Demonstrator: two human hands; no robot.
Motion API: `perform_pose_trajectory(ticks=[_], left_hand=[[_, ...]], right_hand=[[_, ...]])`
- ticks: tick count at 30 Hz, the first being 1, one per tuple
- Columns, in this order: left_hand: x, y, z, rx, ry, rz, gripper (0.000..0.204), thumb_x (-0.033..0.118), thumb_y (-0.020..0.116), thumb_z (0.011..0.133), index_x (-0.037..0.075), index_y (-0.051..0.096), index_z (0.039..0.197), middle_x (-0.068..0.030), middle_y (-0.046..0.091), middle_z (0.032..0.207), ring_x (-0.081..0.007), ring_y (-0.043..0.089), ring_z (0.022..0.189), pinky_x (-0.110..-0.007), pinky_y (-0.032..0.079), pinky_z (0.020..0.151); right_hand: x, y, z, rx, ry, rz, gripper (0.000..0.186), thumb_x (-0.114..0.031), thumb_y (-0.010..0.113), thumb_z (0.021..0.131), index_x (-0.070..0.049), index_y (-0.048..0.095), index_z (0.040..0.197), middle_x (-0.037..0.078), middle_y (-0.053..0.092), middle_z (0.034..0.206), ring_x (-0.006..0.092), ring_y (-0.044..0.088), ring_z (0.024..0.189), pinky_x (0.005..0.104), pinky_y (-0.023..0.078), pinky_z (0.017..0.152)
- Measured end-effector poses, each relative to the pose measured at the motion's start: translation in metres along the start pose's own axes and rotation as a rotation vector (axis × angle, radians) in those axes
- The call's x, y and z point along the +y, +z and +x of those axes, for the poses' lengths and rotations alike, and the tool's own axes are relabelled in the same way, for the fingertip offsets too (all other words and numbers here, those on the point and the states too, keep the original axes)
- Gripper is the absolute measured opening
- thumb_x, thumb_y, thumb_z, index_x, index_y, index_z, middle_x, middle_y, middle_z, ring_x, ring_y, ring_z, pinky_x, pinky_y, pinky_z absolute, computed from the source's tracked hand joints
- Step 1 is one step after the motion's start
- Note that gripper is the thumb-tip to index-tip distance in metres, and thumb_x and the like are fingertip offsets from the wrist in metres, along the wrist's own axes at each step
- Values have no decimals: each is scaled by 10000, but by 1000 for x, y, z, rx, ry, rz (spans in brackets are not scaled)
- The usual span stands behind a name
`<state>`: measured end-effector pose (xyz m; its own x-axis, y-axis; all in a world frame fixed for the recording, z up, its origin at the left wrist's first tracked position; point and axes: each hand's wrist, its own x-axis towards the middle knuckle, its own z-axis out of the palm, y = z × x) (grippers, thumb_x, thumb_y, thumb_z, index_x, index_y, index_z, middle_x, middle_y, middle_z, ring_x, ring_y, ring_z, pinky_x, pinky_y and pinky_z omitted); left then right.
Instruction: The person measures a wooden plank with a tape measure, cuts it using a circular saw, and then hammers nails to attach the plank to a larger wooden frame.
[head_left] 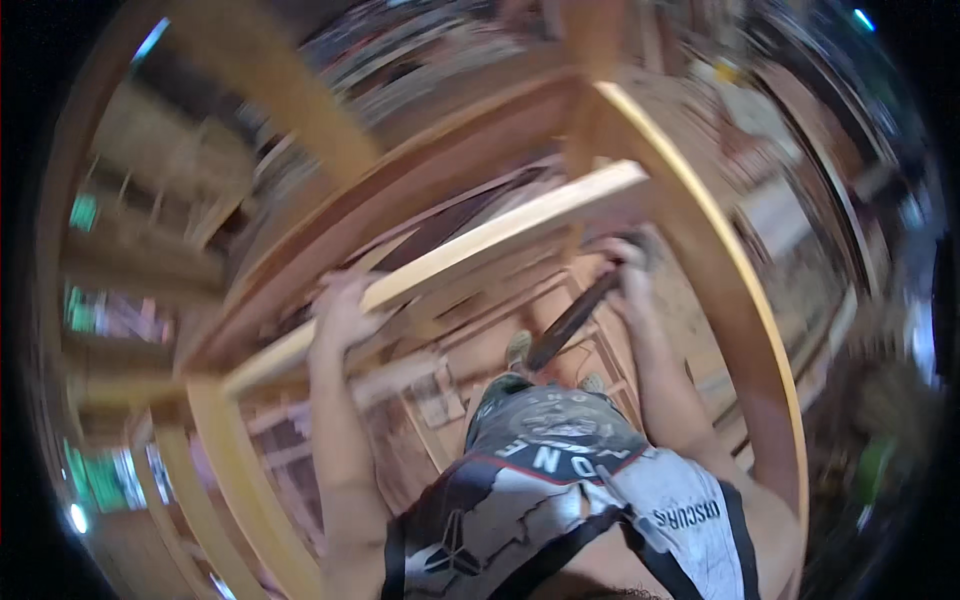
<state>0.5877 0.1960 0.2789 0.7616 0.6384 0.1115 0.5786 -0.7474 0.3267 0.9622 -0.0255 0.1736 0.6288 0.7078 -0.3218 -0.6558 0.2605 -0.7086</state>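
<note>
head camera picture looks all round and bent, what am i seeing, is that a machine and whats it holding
No machine: these are a person's two bare hands. A wide fisheye camera on their head looks down, so straight edges bend toward the rim. The left hand grips a pale wooden rail set across a wooden frame. The right hand holds a long dark bar-like object, too blurred to name. Blurred wooden pieces lie below.
</note>
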Motion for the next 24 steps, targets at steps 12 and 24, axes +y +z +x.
perform_pose_trajectory(ticks=[12, 24], left_hand=[[51, 33, 14, 118, -143, 197, 146, 162, 705, 600, 84, 659, 714, -115, 683, 821, -309, 676, 834, -425, 481, 714], [56, 28, 31, 151, -173, 330, 282, 223, 776, 579, 4, 644, 698, -220, 676, 739, -378, 682, 732, -461, 546, 735]], right_hand=[[27, -5, -30, 252, 19, 198, 342, -289, 375, 1038, -80, 472, 785, 49, 441, 632, 226, 498, 607, 378, 499, 618], [-17, 74, -36, 230, -134, 312, 244, -340, 474, 1002, -145, 458, 856, 3, 437, 637, 164, 466, 570, 367, 447, 556]])
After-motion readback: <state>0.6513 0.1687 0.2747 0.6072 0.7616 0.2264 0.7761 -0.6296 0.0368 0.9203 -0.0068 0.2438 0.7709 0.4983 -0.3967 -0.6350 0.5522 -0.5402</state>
